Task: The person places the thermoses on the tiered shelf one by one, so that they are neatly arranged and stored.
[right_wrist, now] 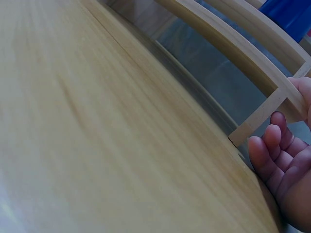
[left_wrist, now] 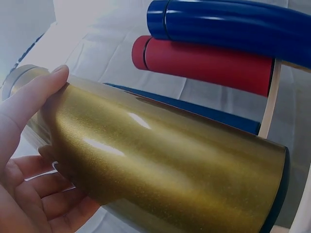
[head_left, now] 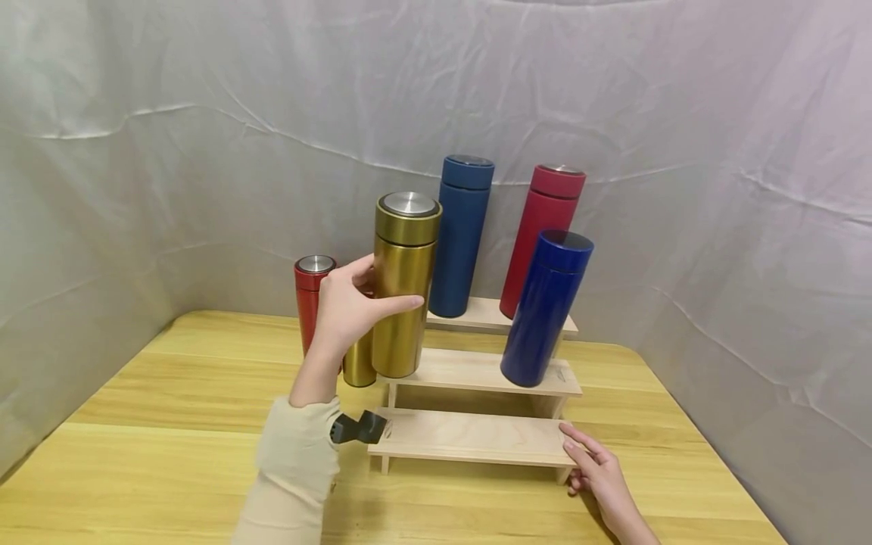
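One gold vacuum flask [head_left: 398,341] is sitting nearly upright in the left hand [head_left: 347,306], and that shiny wall is looking like the main risk: a loose pinch could be letting it twist or slide. Its base is hovering around the left end of the middle tier, contact I'm not able to tell, so a low or short placement could be clipping the front edge and tipping it. Swinging wide might be knocking the second gold flask [head_left: 359,365] just behind or the blue flask [head_left: 463,246] on the top tier. Over on the right, the right hand [head_left: 602,481] is gripping the end of the lowest tier of the wooden stand [head_left: 470,435], fingers curling below; a shove there could be rocking the deep-blue flask [head_left: 547,310]. Now the placing: the held flask is lying right of the left palm, thumb crossing its near side, fingers wrapping behind, its base pointing downward.
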`<state>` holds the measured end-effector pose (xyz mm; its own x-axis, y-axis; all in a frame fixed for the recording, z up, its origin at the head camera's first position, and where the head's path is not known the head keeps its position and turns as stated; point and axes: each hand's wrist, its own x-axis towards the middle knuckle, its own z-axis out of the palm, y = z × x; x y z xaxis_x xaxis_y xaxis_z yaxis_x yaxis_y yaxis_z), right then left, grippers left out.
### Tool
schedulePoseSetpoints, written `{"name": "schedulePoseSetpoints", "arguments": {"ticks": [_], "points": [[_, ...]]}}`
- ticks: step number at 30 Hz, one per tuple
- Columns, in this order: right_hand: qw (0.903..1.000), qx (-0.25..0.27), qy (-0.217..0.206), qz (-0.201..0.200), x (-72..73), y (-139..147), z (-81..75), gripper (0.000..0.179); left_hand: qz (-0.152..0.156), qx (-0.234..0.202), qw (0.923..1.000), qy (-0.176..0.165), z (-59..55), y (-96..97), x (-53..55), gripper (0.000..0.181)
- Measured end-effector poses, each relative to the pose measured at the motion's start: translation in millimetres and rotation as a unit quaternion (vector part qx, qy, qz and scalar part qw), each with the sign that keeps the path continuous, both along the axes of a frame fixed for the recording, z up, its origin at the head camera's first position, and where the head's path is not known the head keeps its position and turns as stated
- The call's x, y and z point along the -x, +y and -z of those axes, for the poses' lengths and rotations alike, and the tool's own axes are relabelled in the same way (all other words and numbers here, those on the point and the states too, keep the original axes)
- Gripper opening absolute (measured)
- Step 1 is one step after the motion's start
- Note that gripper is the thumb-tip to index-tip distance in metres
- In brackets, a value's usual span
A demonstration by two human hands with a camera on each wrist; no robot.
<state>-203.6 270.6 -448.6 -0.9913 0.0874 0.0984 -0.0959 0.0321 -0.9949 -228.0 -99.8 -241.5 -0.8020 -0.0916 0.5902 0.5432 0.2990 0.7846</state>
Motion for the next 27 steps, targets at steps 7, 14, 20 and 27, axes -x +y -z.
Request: {"name": "schedulePoseSetpoints", "arguments": {"ticks": [7, 14, 20, 27], "points": [[1.0, -0.003, -0.005, 0.004, 0.7, -1, -0.7, 0.024, 0.024, 0.01, 0.9997, -0.001, 1.2, 10.7, 3.9, 0.049], [0.9997, -0.009, -0.015, 0.016, 0.7, -4, -1.7, 0.024, 0.026, 0.018, 0.9994, -0.016, 5.7, 20.2, 7.2, 0.049], [0.9996, -0.005, -0.022, 0.015, 3.2, -5, -1.6, 0.023, 0.026, 0.023, 0.9994, -0.005, 10.9, 26.8, 11.6, 0.049], [0.9999, -0.003, -0.012, 0.012, 2.2, -4, -0.7, 0.025, 0.015, 0.024, 0.9994, -0.02, 16.3, 36.7, 15.7, 0.049]]}}
